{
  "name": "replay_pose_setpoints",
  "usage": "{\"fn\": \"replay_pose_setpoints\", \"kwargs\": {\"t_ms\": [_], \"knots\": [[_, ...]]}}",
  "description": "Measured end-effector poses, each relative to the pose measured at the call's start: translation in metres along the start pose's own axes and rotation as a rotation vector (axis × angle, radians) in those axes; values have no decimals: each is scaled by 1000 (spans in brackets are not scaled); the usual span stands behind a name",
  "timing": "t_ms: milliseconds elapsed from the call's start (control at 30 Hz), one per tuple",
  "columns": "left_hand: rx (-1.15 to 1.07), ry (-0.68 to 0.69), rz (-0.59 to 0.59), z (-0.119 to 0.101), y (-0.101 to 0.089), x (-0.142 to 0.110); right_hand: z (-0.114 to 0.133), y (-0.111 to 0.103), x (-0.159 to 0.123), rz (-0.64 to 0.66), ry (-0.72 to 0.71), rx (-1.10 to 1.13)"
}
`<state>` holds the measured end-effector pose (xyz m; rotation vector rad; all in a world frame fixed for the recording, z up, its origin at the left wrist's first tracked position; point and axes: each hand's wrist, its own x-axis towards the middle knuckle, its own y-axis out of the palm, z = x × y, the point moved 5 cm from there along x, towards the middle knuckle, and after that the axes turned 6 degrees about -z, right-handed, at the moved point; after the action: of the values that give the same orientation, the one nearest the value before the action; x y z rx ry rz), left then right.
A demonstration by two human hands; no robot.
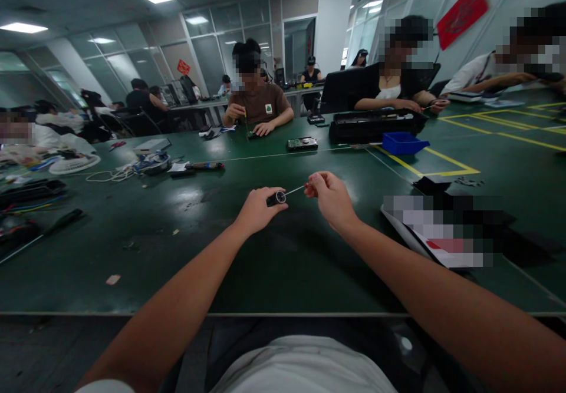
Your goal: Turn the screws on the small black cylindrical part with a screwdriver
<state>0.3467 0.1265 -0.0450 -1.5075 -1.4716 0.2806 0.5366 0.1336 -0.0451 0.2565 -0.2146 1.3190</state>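
My left hand [256, 211] is wrapped around a small black cylindrical part [280, 197], whose round end with a pale ring faces my right side. Its fingers and thumb grip it from both sides just above the table. Opposite it, my right hand [331, 197] is closed on a thin screwdriver [295, 191]. Only the slim metal shaft and a bit of red by the fingertips show; the rest of the handle is hidden in the hand. The shaft points left, its tip at the ringed end of the part. How deep it reaches I cannot tell.
On the green table [177, 275] a blue tray [404, 143] stands at the back right beside a long black housing [375, 126]. A hard drive [302, 144] lies farther ahead. Cables and tools lie left, a pale blurred object [398, 228] right. Co-workers sit opposite.
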Motion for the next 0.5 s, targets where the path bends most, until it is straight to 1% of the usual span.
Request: {"fn": "replay_pose_setpoints", "kwargs": {"t_ms": [100,200,267,333,433,500], "knots": [[21,1,-1,1,0,0,7,-1,-2,42,-66,-80],[42,-6,8,2,1,-1,16,-3,-5,67,-122,-261],[45,-6,16,2,1,-1,20,-3,-6,88,-153,-334],[39,-3,18,2,2,-1,20,-2,-6,112,-177,-332],[17,-4,18,3,2,-1,17,-1,-5,145,-168,-297],[8,-10,14,4,3,-1,15,-1,-5,153,-163,-343]]}}
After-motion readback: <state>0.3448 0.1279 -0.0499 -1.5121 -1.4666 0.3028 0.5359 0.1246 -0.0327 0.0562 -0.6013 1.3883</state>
